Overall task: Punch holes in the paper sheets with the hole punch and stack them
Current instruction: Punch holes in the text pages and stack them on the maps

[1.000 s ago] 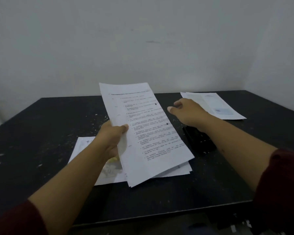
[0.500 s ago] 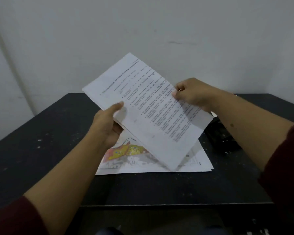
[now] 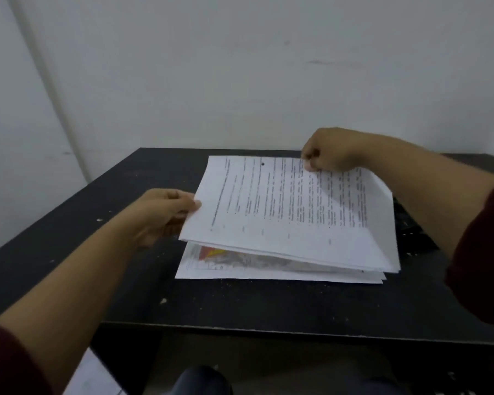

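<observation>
Printed paper sheets are held just above a stack lying on the black table. At their left edge the left hand pinches them, thumb on top and fingers curled underneath. At the far edge the right hand grips them with fingers tightly curled, bending the right side upward. To the right, a dark hole punch sits partly hidden behind the sheets.
</observation>
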